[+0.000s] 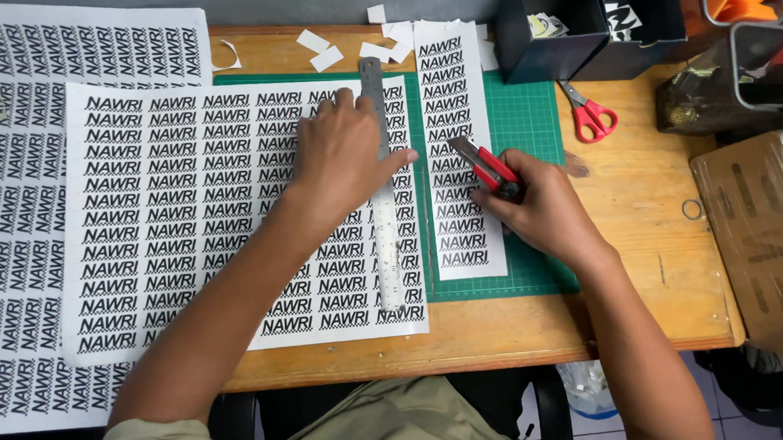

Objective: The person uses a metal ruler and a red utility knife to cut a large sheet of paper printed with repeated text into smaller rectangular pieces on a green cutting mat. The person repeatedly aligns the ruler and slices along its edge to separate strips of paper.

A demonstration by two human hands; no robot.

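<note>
Pressing steel ruler [382, 186] flat under spread left hand [341, 152] | right hand [543, 208] fisted around red utility knife [487, 166], beside ruler's right | printed sheet [192, 218] beneath: thin, light, slippery; pin mid-ruler.

This was a small craft workshop. A wooden desk [645, 263] held a green cutting mat [527, 120], big sheets of printed labels [175, 219], a metal ruler [383, 238] and red scissors [589, 115] on the far right.
</note>
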